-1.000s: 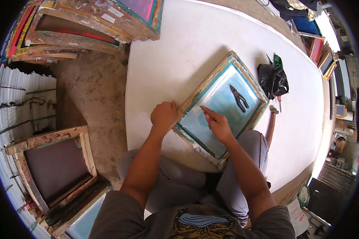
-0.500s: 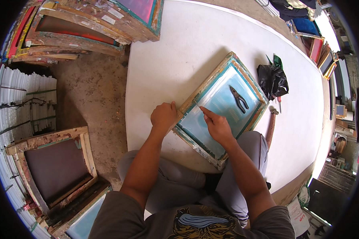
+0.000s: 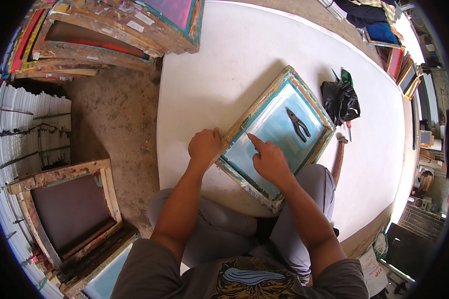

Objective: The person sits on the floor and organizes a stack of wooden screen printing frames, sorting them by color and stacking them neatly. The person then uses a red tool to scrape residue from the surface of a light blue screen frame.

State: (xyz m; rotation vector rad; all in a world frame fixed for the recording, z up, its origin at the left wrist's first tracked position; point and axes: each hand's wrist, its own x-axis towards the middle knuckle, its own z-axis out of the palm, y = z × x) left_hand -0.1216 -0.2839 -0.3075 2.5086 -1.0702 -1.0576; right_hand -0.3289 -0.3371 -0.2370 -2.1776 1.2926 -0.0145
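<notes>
A wooden screen-printing frame [image 3: 258,107] with light blue mesh [image 3: 249,159] lies tilted across the white table and my lap. My left hand [image 3: 204,147] is closed on its left edge. In my right hand [image 3: 271,162] is a slim tool with a thin metal blade [image 3: 244,130]; most of its handle is hidden by my fingers. The tip touches the inner border of the frame's upper left side, and my index finger stretches along the tool. Dark-handled pliers [image 3: 298,124] rest on the mesh, to the right of my right hand.
Right of the frame on the white table [image 3: 209,74] are a black plastic bag [image 3: 341,102], a red-handled tool [image 3: 349,130] and a hammer [image 3: 339,157]. Stacked frames [image 3: 100,30] stand far left. Bundled white strips [image 3: 35,124] and another frame [image 3: 110,189] are at left.
My right hand has turned slightly and shifted a little, and the blade tip has moved slightly left along the border. My left hand and the frame stay in place.
</notes>
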